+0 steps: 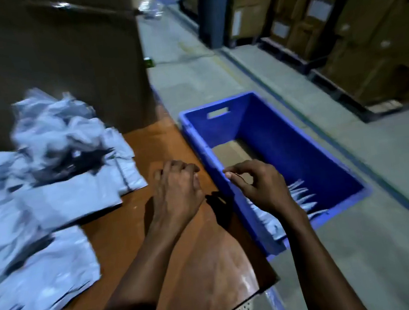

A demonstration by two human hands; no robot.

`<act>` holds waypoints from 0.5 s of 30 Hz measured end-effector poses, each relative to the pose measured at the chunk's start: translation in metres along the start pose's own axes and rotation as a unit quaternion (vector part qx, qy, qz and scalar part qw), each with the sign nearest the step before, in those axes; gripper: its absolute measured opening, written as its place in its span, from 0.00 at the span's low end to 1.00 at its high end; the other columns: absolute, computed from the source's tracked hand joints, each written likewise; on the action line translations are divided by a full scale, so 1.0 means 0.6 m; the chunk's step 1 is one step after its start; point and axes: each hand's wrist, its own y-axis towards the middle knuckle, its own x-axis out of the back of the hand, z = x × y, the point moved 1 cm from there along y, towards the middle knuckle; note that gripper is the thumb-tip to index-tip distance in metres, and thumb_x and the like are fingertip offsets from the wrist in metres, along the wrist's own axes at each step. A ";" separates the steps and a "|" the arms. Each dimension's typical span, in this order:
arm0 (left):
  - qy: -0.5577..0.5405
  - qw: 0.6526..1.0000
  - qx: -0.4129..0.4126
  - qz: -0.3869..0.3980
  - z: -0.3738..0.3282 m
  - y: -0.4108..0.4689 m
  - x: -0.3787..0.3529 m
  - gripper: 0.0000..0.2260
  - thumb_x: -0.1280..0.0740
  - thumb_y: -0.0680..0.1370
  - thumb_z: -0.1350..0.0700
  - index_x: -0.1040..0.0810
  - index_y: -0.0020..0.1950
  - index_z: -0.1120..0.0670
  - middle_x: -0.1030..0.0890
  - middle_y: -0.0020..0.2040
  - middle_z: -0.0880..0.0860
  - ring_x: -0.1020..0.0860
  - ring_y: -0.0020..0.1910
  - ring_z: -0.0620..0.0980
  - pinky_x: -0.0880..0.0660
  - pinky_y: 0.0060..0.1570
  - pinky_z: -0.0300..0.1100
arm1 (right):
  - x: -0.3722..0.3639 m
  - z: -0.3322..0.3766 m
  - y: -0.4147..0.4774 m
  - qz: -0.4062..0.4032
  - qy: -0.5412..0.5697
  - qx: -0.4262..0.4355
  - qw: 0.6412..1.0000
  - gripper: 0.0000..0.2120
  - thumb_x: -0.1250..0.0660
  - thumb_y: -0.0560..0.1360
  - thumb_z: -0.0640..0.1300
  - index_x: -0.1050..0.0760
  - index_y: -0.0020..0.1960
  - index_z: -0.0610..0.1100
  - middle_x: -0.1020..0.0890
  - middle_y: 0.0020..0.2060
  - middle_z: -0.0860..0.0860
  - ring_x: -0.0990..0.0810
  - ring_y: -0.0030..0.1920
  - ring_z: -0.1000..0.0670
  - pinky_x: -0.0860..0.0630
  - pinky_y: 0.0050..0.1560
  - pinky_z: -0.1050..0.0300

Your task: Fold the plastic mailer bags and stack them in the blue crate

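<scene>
Looked down on a brown table [184, 259], with loose grey mailer bags [45, 152] heaped and spread over its left half, some crumpled, some flat, the nearest reaching the near edge. Found bare wood across the right half, out to the table's right edge.

Held the left hand [177, 191] over that bare strip, just inside the edge, knuckles up and fingers curled under, with nothing visible in them. Held the right hand [260, 186] past the edge, over the blue crate [196, 135], fingers loosely curved, thumb and forefinger tips close but gripping nothing. Had the two hands near each other, not touching.

Found the crate on the floor [362, 251], its long left wall just beside the table edge, a handle slot in its far end wall. Saw folded bags [302, 194] packed at the crate's near end, partly hidden by the right wrist, too blurred to count. Saw beyond them a brown cardboard sheet [231, 151] on the bottom and free room up to the far wall.

Faced a tall cardboard box [59, 56] closing off the table's far side. Noted open floor right of the crate, then cartons [363, 34] stacked well apart.
</scene>
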 end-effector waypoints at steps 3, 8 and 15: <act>0.001 0.997 0.067 -0.027 0.083 -0.079 0.057 0.14 0.38 0.74 0.54 0.14 0.53 0.51 0.16 0.49 0.52 0.22 0.56 0.57 0.28 0.52 0.53 | -0.072 0.094 -0.020 -0.010 0.036 0.024 0.999 0.11 0.32 0.79 0.58 0.14 0.54 0.55 0.14 0.49 0.58 0.16 0.52 0.52 0.20 0.52 0.51; 0.005 0.988 0.129 -0.089 0.218 -0.209 0.114 0.14 0.40 0.76 0.54 0.15 0.50 0.53 0.17 0.47 0.54 0.21 0.53 0.59 0.25 0.48 0.54 | -0.195 0.235 -0.047 0.034 0.089 0.061 0.994 0.06 0.29 0.82 0.51 0.14 0.56 0.55 0.15 0.52 0.60 0.19 0.53 0.57 0.22 0.49 0.58; 0.051 0.966 0.120 -0.223 0.339 -0.298 0.148 0.12 0.33 0.73 0.63 0.15 0.53 0.54 0.17 0.53 0.55 0.21 0.58 0.61 0.28 0.55 0.55 | -0.329 0.384 -0.071 0.057 0.115 0.112 0.985 0.08 0.29 0.81 0.48 0.14 0.58 0.52 0.14 0.54 0.57 0.19 0.57 0.54 0.22 0.56 0.55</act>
